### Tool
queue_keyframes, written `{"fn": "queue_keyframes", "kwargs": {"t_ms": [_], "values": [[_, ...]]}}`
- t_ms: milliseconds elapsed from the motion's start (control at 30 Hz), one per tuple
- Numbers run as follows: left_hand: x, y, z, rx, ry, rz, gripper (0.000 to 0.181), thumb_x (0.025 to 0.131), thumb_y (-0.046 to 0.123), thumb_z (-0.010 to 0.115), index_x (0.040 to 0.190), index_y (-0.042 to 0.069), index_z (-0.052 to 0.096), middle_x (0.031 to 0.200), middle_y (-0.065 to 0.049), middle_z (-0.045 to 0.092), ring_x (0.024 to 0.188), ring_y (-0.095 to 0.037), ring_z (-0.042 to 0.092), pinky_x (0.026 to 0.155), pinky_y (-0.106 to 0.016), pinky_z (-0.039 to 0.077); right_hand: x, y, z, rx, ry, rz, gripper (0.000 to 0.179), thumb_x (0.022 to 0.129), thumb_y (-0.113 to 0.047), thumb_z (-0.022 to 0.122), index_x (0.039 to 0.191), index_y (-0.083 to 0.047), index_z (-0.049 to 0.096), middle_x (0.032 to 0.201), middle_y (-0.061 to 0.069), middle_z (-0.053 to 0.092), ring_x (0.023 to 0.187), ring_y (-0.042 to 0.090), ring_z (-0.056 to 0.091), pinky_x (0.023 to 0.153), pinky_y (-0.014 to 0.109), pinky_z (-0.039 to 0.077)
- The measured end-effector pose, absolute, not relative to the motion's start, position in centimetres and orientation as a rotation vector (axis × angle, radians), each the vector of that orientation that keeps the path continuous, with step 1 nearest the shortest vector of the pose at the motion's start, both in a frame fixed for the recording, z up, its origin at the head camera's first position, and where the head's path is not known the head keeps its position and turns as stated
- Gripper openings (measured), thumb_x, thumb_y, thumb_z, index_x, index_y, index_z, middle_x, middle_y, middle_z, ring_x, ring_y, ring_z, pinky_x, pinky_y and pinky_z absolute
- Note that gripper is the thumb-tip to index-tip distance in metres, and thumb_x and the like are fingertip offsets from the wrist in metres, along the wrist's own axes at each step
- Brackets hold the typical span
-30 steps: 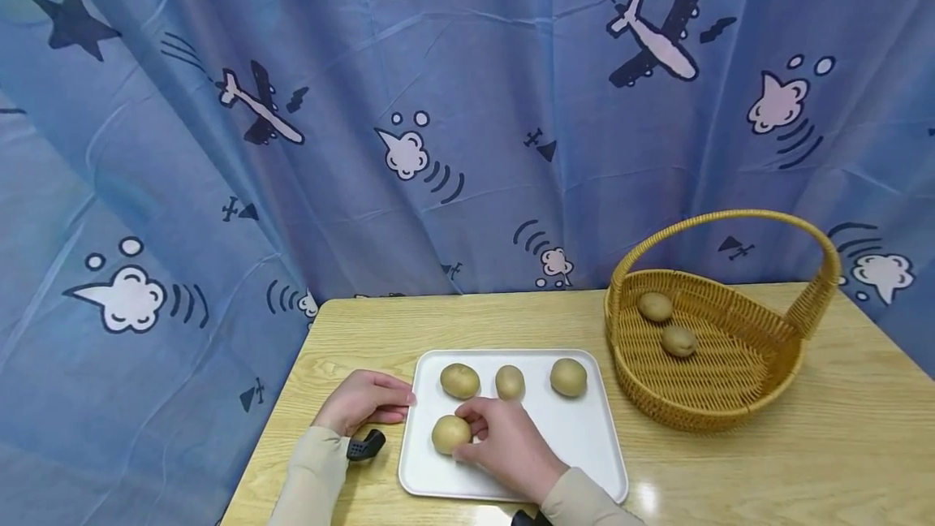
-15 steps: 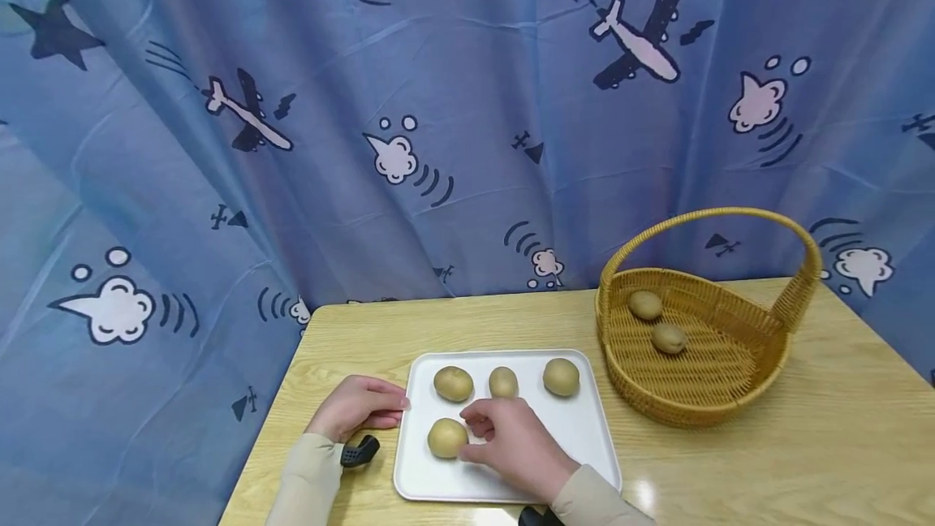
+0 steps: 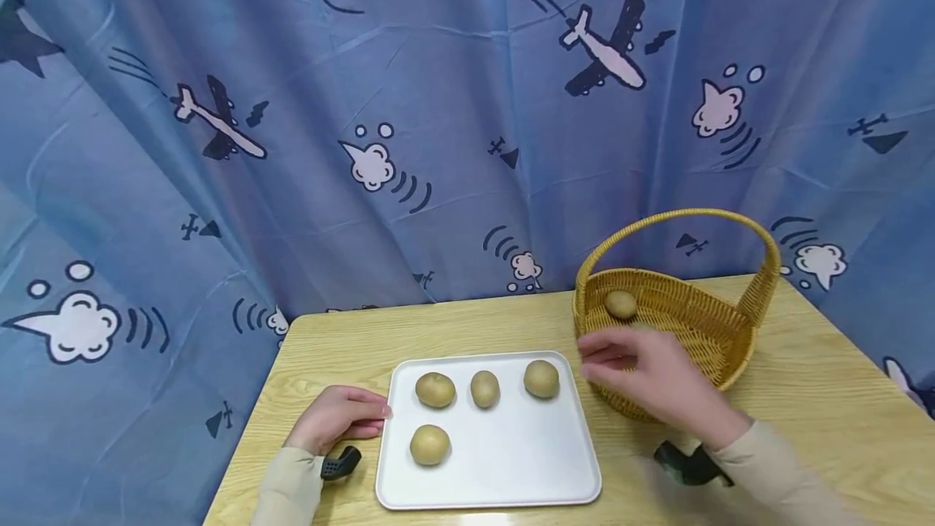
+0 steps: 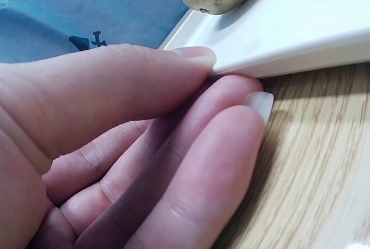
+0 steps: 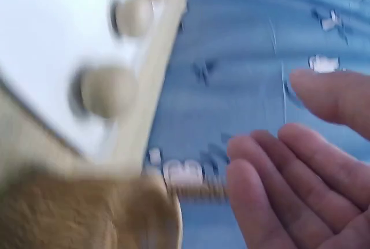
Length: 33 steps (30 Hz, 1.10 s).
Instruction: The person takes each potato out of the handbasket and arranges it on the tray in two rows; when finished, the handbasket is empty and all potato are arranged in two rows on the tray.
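A white tray [image 3: 511, 461] lies on the table with several potatoes on it: the front-left potato [image 3: 429, 445] and a back row of a left one [image 3: 435, 390], a small middle one [image 3: 485, 389] and a right one [image 3: 541, 379]. My left hand [image 3: 338, 417] holds the tray's left edge, thumb [image 4: 185, 58] at the rim and fingers under it. Over the near left part of a wicker basket [image 3: 679, 219] hovers my right hand [image 3: 650, 376], fingers apart from the thumb and nothing between them. One potato [image 3: 621, 304] shows inside the basket; the hand covers the spot of another.
The pale wooden table [image 3: 329, 347] carries tray and basket. A tall arched handle [image 3: 760, 291] rises over the basket. Behind the table hangs a blue curtain [image 3: 453, 185] printed with planes and clouds.
My right hand has left the front-left potato and swung right to the basket. That potato stays on the tray. The left hand keeps its place, and the head view has turned rightward.
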<state>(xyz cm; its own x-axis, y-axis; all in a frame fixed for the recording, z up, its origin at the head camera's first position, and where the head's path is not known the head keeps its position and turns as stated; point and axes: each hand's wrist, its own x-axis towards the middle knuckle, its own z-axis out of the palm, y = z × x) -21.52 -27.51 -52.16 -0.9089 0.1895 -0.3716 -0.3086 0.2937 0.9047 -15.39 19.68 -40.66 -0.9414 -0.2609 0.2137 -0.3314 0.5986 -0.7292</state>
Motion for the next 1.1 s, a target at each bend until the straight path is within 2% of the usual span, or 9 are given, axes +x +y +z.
{"fn": "queue_keyframes", "kwargs": {"t_ms": [167, 333, 400, 467, 533, 600, 933, 1100], "values": [[-21.6, -27.3, -52.1, -0.109, 2.157, 1.659, 0.040, 0.093, 0.015, 0.086, 0.123, -0.009, 0.076, 0.099, -0.009, 0.083, 0.084, -0.012, 0.080, 0.079, -0.028, 0.070, -18.4, 24.6, -39.3, 0.348, -2.810, 1.152, 0.041, 0.097, -0.038, 0.084, 0.129, -0.013, 0.077, 0.120, 0.007, 0.081, 0.102, 0.012, 0.077, 0.081, 0.019, 0.064], [-21.5, -27.2, -52.2, -0.101, 2.142, 1.662, 0.039, 0.094, 0.014, 0.085, 0.122, -0.010, 0.075, 0.100, -0.009, 0.083, 0.083, -0.012, 0.080, 0.080, -0.029, 0.070, -22.2, 28.1, -41.0, 0.236, -2.878, 1.136, 0.056, 0.100, -0.043, 0.079, 0.142, -0.008, 0.069, 0.133, 0.016, 0.076, 0.114, 0.022, 0.076, 0.085, 0.016, 0.059], [-21.4, -27.3, -52.3, -0.101, 2.142, 1.660, 0.039, 0.094, 0.015, 0.085, 0.122, -0.010, 0.075, 0.100, -0.009, 0.083, 0.083, -0.012, 0.080, 0.080, -0.029, 0.070, -23.6, 29.0, -41.9, 0.224, -2.901, 1.142, 0.060, 0.101, -0.043, 0.078, 0.146, -0.005, 0.066, 0.137, 0.017, 0.075, 0.121, 0.030, 0.074, 0.092, 0.023, 0.061], [-21.3, -27.4, -52.3, -0.108, 2.145, 1.662, 0.039, 0.093, 0.015, 0.085, 0.122, -0.009, 0.076, 0.100, -0.009, 0.083, 0.084, -0.012, 0.080, 0.080, -0.029, 0.070, -24.8, 29.6, -42.7, 0.218, -2.918, 1.156, 0.063, 0.101, -0.043, 0.078, 0.148, -0.003, 0.064, 0.139, 0.020, 0.073, 0.127, 0.038, 0.070, 0.100, 0.037, 0.063], [-21.3, -27.4, -52.3, -0.113, 2.148, 1.668, 0.039, 0.093, 0.015, 0.086, 0.121, -0.009, 0.076, 0.100, -0.009, 0.083, 0.084, -0.013, 0.080, 0.079, -0.029, 0.070, -25.8, 29.9, -43.5, 0.196, -2.939, 1.164, 0.066, 0.101, -0.042, 0.078, 0.150, -0.002, 0.062, 0.142, 0.023, 0.071, 0.131, 0.044, 0.066, 0.105, 0.052, 0.061], [-21.3, -27.4, -52.4, -0.109, 2.143, 1.676, 0.039, 0.092, 0.015, 0.086, 0.121, -0.009, 0.076, 0.100, -0.010, 0.083, 0.084, -0.014, 0.081, 0.080, -0.030, 0.071, -26.6, 30.2, -44.1, 0.164, -2.955, 1.179, 0.068, 0.101, -0.042, 0.078, 0.151, 0.000, 0.059, 0.145, 0.027, 0.067, 0.134, 0.049, 0.062, 0.107, 0.062, 0.058], [-21.5, -27.6, -52.1, -0.120, 2.157, 1.662, 0.038, 0.092, 0.017, 0.087, 0.120, -0.007, 0.077, 0.098, -0.008, 0.083, 0.081, -0.012, 0.080, 0.079, -0.029, 0.070, -28.9, 30.2, -46.1, 0.015, -3.007, 1.205, 0.077, 0.097, -0.046, 0.081, 0.149, 0.006, 0.059, 0.150, 0.033, 0.060, 0.140, 0.056, 0.052, 0.114, 0.068, 0.048], [-21.6, -27.7, -52.1, -0.116, 2.156, 1.661, 0.037, 0.094, 0.017, 0.086, 0.121, -0.007, 0.077, 0.100, -0.009, 0.083, 0.081, -0.012, 0.080, 0.080, -0.029, 0.070, -29.6, 30.0, -46.8, -0.004, -3.012, 1.122, 0.074, 0.097, -0.045, 0.081, 0.145, 0.007, 0.061, 0.148, 0.034, 0.060, 0.135, 0.058, 0.054, 0.109, 0.069, 0.051]]}}
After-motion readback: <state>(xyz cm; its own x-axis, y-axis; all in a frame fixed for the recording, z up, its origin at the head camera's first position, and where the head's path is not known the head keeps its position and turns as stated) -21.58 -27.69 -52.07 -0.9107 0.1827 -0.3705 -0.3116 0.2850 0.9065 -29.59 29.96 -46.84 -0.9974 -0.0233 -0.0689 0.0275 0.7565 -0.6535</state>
